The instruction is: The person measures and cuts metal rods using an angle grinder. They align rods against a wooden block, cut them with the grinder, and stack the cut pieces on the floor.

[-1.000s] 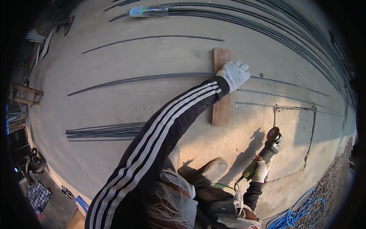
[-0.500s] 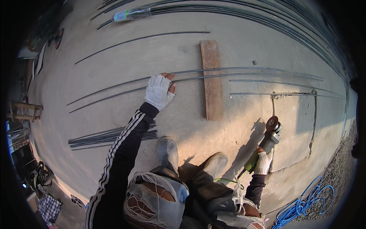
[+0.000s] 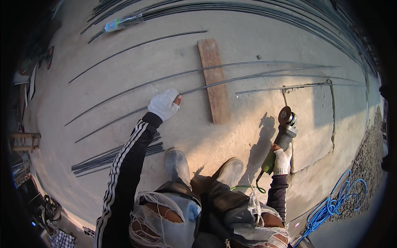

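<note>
My left hand [image 3: 164, 103], in a pale knit glove with bare fingertips, is closed round a thin steel rod [image 3: 194, 90] left of a wooden plank [image 3: 216, 105]. That rod crosses the plank; another rod [image 3: 132, 89] lies across it farther from me. My right hand [image 3: 282, 159], gloved too, grips a green and grey angle grinder [image 3: 283, 136] at lower right. Its disc [image 3: 284, 115] faces up and stands above the cracked concrete floor [image 3: 314, 140]; a green cord hangs from the handle. My boots [image 3: 178, 163] are below the plank.
Long rod bundles [image 3: 248, 8] with a plastic-wrapped item [image 3: 120, 23] lie along the far side. A short rod bundle [image 3: 95, 162] is near my left arm. A coiled blue hose [image 3: 331, 206] and gravel [image 3: 366, 161] are at lower right, a wooden stand [image 3: 25, 140] at the left.
My left hand has come back from the plank leftward and toward me, drawing one rod away from the other. My right hand still holds the grinder, now higher in the picture.
</note>
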The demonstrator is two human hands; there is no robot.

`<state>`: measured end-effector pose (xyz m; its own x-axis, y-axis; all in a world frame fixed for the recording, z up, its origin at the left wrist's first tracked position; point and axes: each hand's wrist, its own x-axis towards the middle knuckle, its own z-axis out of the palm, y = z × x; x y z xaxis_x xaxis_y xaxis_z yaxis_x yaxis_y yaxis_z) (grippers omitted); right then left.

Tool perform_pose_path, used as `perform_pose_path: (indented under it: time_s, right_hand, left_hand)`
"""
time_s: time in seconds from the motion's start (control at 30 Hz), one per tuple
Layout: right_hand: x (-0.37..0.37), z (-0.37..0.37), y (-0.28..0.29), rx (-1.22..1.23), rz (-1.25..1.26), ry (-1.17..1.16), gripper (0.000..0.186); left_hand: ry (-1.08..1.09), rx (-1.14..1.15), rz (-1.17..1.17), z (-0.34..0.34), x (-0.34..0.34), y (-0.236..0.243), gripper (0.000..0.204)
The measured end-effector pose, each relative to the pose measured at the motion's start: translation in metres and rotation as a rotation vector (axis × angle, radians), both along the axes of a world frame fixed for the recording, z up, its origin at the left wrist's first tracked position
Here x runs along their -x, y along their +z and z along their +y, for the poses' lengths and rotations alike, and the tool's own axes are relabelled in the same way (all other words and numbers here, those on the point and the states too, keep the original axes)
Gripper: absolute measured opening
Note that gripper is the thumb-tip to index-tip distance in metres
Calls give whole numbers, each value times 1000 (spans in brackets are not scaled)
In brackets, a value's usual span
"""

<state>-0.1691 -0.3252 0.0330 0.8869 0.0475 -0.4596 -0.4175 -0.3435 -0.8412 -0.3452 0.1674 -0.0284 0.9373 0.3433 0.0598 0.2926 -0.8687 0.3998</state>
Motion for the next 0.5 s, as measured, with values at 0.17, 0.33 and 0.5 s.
perform_pose_path:
  time_s: [0.17, 0.33, 0.5]
  right_hand:
    - [1, 10, 12, 37, -7, 21, 60]
    - [3, 29, 29, 19, 8, 48, 64]
    - [-2, 40, 39, 100, 9, 144, 55]
  left_hand:
    - [-60, 54, -127, -37, -51, 7, 22]
    - [-94, 110, -104, -40, -58, 18, 28]
    - [-87, 262, 12, -33, -48, 29, 33]
